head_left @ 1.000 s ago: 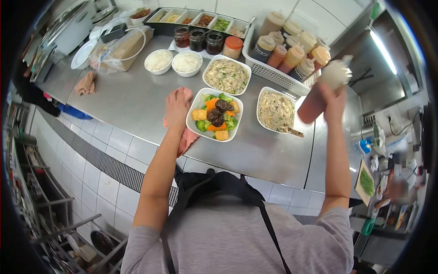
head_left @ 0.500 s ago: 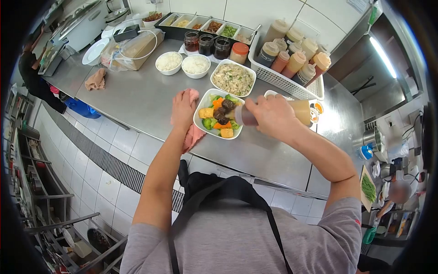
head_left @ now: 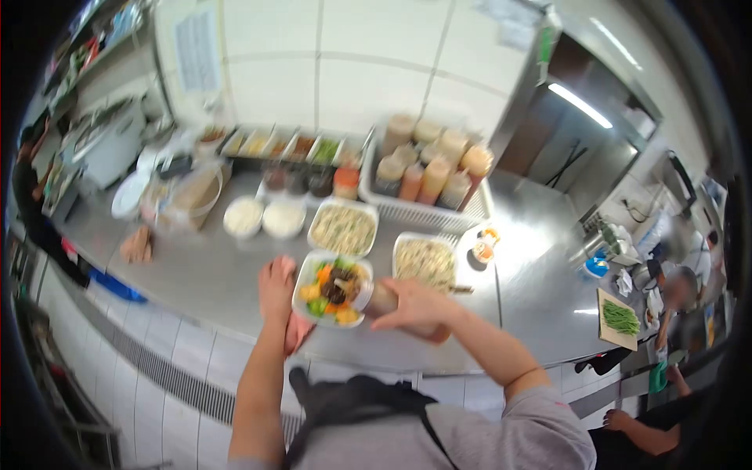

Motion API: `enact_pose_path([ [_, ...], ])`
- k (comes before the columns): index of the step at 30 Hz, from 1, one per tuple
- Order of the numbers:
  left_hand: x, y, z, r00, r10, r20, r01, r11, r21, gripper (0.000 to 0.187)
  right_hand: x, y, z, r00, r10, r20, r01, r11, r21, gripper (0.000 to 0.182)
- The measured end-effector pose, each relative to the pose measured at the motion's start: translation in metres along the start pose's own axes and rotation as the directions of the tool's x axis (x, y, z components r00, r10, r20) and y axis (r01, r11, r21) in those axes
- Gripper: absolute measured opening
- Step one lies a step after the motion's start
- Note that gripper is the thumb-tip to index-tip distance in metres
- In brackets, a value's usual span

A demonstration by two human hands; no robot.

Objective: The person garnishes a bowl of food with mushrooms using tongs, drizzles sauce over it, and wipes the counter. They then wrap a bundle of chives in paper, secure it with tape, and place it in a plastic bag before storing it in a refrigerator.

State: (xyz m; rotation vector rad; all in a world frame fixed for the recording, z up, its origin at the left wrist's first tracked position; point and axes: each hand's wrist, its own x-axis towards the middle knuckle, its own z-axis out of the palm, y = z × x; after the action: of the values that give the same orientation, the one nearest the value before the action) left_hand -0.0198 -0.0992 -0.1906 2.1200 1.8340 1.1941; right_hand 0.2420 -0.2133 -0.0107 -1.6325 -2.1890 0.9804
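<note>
My right hand point(head_left: 415, 304) grips a squeeze bottle point(head_left: 382, 301) of brown sauce, tipped nearly level. Its nozzle end is at the right side of a white square bowl point(head_left: 298, 300), over the food. Dark mushrooms point(head_left: 337, 290) top broccoli, orange slices and golden cubes in that bowl. Just left of the bowl, my left hand point(head_left: 276, 283) is closed on a pink cloth point(head_left: 297, 332) lying on the steel counter. Behind the bowl stands a white dish of shredded pale food with green bits point(head_left: 343, 229); a similar dish point(head_left: 425, 262) stands to the right.
Two bowls of white rice point(head_left: 283, 218) stand at the back left, near jars point(head_left: 319, 182) and a topping tray point(head_left: 326, 150). A white basket point(head_left: 392, 210) holds several sauce bottles. Other people are at the far left and right. Green stalks point(head_left: 620, 318) lie on a board.
The view has tilted up and shifted, showing more wall. My right hand and the bottle have drawn back toward the bowl's right rim. The second shredded-food dish now shows. My left hand stays on the cloth.
</note>
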Motion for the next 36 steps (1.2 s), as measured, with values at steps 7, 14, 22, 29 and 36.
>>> enact_pose_path([
  [7, 0.004, 0.0, -0.008, 0.983, 0.147, 0.105, -0.151, 0.988, 0.029, 0.018, -0.003, 0.037, -0.098, 0.793, 0.105, -0.6, 0.256, 0.836, 0.485, 0.064],
  [14, 0.007, 0.004, -0.012, 0.984, 0.173, 0.044, -0.177, 0.978, 0.108, 0.012, 0.028, 0.12, -0.161, 0.156, 0.174, -0.972, 0.334, 0.917, 0.218, 0.073],
  [22, 0.017, -0.039, -0.011, 0.947, 0.307, 0.091, -0.313, 0.948, 0.062, 0.008, 0.069, 0.211, -0.14, 0.214, 0.276, -0.937, 0.289, 0.898, 0.33, 0.064],
  [29, 0.036, -0.075, -0.036, 0.987, 0.12, 0.103, -0.15, 0.919, 0.365, 0.011, 0.075, 0.244, -0.137, 0.593, 0.367, -0.717, 0.285, 0.737, 0.613, 0.067],
  [36, 0.093, -0.075, -0.137, 0.921, -0.208, 0.329, -0.048, 0.778, 0.627, 0.017, 0.01, 0.218, -0.127, 0.386, 0.211, -0.898, -0.087, 0.978, 0.192, 0.049],
])
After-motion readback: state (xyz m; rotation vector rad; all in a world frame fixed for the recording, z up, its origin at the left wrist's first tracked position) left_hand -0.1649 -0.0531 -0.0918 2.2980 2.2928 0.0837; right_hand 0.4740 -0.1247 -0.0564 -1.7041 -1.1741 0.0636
